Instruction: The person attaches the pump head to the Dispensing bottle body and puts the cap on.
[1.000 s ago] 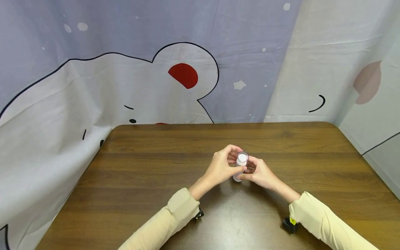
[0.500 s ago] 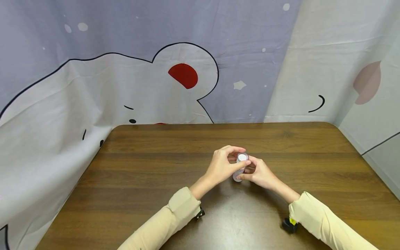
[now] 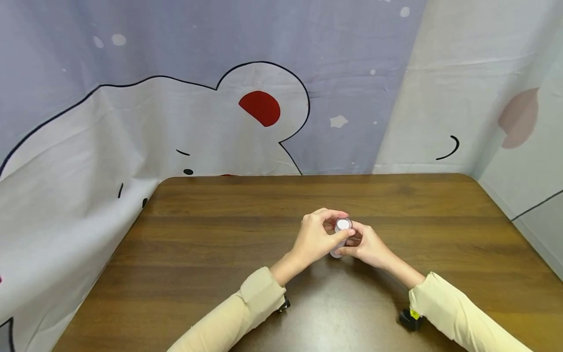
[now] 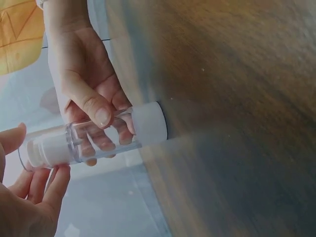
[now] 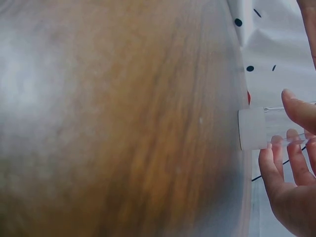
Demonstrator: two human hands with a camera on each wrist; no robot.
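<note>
Both hands hold a slim, clear pump bottle [image 4: 150, 122] with a white base; it stands upright, base down at the wooden table. Under its transparent cap [image 4: 47, 152] a white pump head shows in the left wrist view. My left hand [image 3: 311, 239] pinches the cap from the left, thumb in front and index finger behind, near the top rim. Lower down, my right hand [image 3: 370, 247] grips the body, its thumb across the front; the other fingers show through the clear wall in the left wrist view. In the right wrist view the right hand [image 5: 291, 197] and white base appear at the right edge.
The wooden table [image 3: 211, 244] has rounded far corners. A printed curtain [image 3: 176, 117] hangs behind it and along its left side. Dark wrist devices [image 3: 410, 320] sit beneath the cream sleeves [image 3: 457, 313].
The left thumb and index finger have shifted higher and further right around the cap. The right hand keeps its grip on the bottle's body, and the bottle stays in about the same place.
</note>
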